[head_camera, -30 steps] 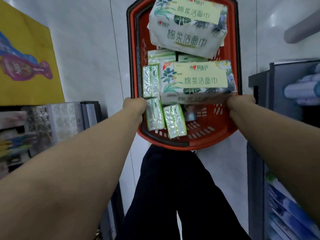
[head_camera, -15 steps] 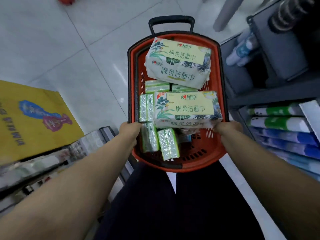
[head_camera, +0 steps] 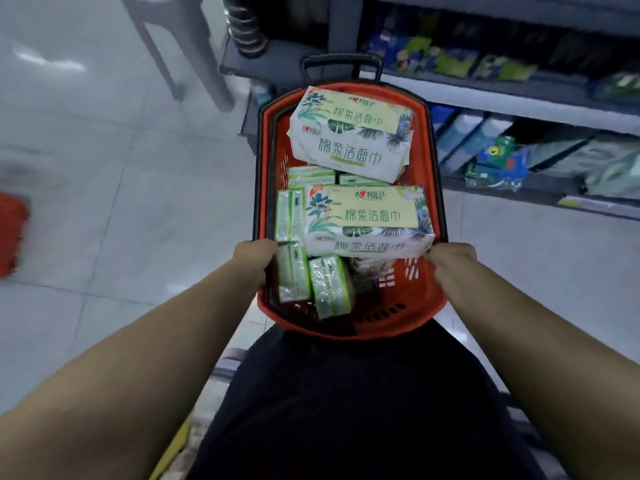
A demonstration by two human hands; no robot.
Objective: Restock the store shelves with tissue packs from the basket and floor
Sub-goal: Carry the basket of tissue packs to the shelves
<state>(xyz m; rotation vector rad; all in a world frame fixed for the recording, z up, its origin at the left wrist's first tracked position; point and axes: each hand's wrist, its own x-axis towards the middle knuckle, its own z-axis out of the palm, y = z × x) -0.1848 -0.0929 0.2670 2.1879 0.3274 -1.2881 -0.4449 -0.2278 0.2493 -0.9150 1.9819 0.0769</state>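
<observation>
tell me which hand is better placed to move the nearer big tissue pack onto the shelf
Likely right: the right hand grips the basket rim by the corner of that tissue pack, and the shelves lie on that side. The left hand grips the opposite rim.

Dim, cool overhead light leaves pale glare on the floor (head_camera: 138, 202) far left of the fingers (head_camera: 266, 249). The tissue packs (head_camera: 367, 220) between the fingers read sharp. The shelves (head_camera: 519, 98) to their right and a red shape (head_camera: 10, 233) far left smear with motion blur; the edges bow.
</observation>
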